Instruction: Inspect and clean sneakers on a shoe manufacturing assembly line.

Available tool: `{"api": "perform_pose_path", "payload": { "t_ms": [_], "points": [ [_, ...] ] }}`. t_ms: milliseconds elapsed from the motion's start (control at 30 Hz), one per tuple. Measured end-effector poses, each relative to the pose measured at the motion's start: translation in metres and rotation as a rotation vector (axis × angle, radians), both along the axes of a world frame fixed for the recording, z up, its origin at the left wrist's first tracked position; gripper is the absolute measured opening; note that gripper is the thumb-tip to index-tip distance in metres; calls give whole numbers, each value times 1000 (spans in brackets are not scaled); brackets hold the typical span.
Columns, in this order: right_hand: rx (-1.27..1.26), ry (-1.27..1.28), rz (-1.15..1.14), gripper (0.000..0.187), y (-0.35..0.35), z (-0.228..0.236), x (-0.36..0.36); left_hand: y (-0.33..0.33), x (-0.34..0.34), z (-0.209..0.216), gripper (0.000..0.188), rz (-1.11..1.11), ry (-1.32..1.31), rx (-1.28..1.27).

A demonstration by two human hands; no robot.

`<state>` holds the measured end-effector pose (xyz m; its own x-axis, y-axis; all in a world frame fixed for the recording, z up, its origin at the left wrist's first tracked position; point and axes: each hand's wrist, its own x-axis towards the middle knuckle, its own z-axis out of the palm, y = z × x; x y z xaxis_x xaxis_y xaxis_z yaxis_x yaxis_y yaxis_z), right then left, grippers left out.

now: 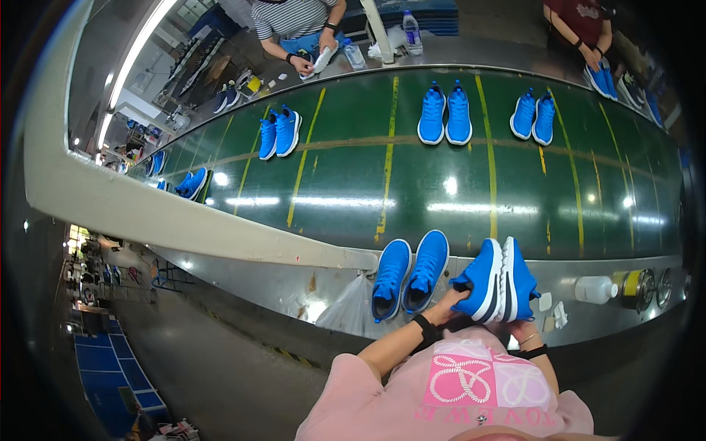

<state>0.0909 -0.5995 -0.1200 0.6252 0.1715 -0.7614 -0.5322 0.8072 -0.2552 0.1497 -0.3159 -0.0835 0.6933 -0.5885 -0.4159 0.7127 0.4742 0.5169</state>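
Note:
Two blue sneakers with white soles are held upright in front of my chest, soles facing each other and close together. My left hand (447, 306) is closed around the heel of the left sneaker (479, 281). At the heel of the right sneaker (521, 284), my right hand (521, 331) grips from below, its fingers partly hidden. Just to the left, another pair of blue sneakers (425, 270) rests on the metal ledge (471, 263) beside the belt, toes pointing away from me.
A green conveyor belt (346, 173) with yellow lines carries several pairs of blue sneakers (445, 114). Across it, two people handle shoes. A beige metal frame (220, 228) crosses at left. Near me are a plastic bag (344, 312), a white bottle (593, 289) and a round tin (634, 288).

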Motion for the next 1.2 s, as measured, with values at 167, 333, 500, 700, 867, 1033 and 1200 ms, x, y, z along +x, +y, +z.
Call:
{"api": "perform_pose_path", "payload": {
  "t_ms": [167, 333, 500, 700, 867, 1033, 1200],
  "points": [
    [-92, -169, 155, 59, 3, -28, 4, 6, -1, -35, 49, -47, -22, 432],
    [-88, -244, 256, 55, 2, -5, 7, 9, -2, -56, 48, -108, -64, 341],
    [-66, -198, 241, 53, 9, -1, 13, 12, -4, -45, 51, -119, 20, 289],
    [-81, -222, 269, 58, 6, -2, 15, 10, -2, -30, 45, -66, -96, 424],
    [-54, -233, 270, 54, 7, -4, 17, 11, -5, -31, 44, -64, -82, 395],
    [27, -193, 259, 47, 1, -11, 17, 7, -2, -26, 44, -56, -94, 449],
    [23, -219, 276, 46, -3, -12, 15, 6, -3, -4, 43, -43, -47, 286]
  ]
}}
